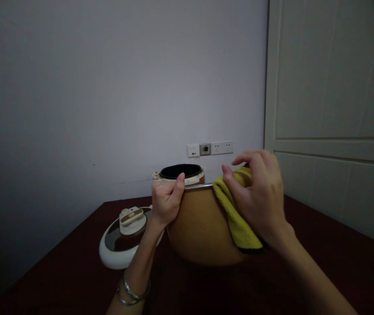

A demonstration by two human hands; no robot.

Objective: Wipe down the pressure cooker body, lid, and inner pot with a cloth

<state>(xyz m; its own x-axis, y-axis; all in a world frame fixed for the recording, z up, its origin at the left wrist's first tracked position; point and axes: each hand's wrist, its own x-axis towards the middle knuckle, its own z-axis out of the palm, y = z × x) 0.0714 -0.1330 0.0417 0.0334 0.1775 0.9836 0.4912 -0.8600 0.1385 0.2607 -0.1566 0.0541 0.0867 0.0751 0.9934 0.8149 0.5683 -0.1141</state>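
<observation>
My left hand (166, 202) is closed on the metal rim of a gold-brown cooking pot (203, 227), thumb pointing up. Only the pot's rounded outside shows; its inside is hidden. A yellow cloth (239, 218) with a dark edge drapes over the rim at the right and hangs down the outer wall. My right hand (259, 192) holds this cloth against the pot, with its thumb and forefinger bent and a gap between their tips. Bangles circle my left wrist.
Behind the pot stands a cooker body (193, 179) with a dark round opening. Its white-rimmed lid (116, 260) lies on the dark red table (75, 262) at the left. Sockets (222, 147) are set in the wall, and a pale panelled door (334, 105) rises at the right.
</observation>
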